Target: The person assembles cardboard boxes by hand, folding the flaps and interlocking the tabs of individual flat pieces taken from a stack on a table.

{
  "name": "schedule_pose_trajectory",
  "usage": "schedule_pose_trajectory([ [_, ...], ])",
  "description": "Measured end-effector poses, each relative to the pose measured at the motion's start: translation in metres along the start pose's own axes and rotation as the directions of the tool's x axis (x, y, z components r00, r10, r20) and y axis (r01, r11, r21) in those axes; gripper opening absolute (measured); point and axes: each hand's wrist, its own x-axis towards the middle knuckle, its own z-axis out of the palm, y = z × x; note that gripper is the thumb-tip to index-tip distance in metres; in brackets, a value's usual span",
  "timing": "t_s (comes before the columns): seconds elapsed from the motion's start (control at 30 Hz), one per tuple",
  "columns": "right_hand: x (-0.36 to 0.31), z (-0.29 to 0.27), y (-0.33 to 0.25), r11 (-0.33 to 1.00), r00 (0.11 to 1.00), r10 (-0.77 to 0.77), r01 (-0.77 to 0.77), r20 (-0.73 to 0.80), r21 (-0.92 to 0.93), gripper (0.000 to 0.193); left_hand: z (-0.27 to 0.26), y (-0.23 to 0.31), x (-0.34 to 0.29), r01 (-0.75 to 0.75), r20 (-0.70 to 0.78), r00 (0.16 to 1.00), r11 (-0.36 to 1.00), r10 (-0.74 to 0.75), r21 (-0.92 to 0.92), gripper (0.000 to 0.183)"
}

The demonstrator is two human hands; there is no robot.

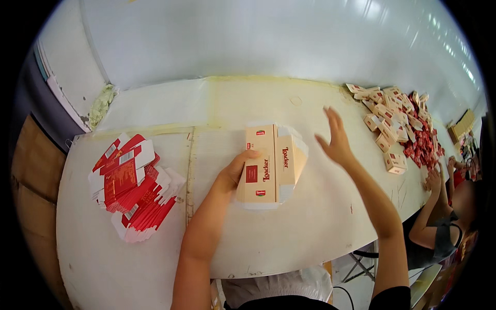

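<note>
A stack of flat, folded cream cartons [265,181] with red print lies in front of me, its white flaps sticking out at the edges. My left hand [237,168] grips the stack's left side, thumb on top and the other fingers mostly hidden. Off to the right, my right hand [338,142] is raised with its fingers apart and nothing in it. A gap separates it from the cartons.
Flat red and white cartons [129,181] are heaped at the left. Far right, assembled cream boxes [386,116] lie beside small red wrapped packets [424,147]. A co-worker [436,227] sits at the right edge, hands near that pile. The white table [248,243] has taped seams.
</note>
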Motion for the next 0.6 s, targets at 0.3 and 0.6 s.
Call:
schedule_pose_trajectory([
  [0.3, -0.075, -0.019, -0.067, 0.532, 0.748, 0.473, -0.663, 0.465, 0.527, 0.068, 0.045, 0.015, -0.014, 0.153, 0.131, 0.976, 0.978, -0.171, 0.141, 0.073],
  [0.6, -0.155, -0.05, -0.115, 0.505, 0.661, 0.644, -0.745, 0.384, 0.436, 0.06, 0.085, 0.043, 0.011, -0.163, 0.136, 0.954, -0.083, -0.266, 0.983, 0.07],
])
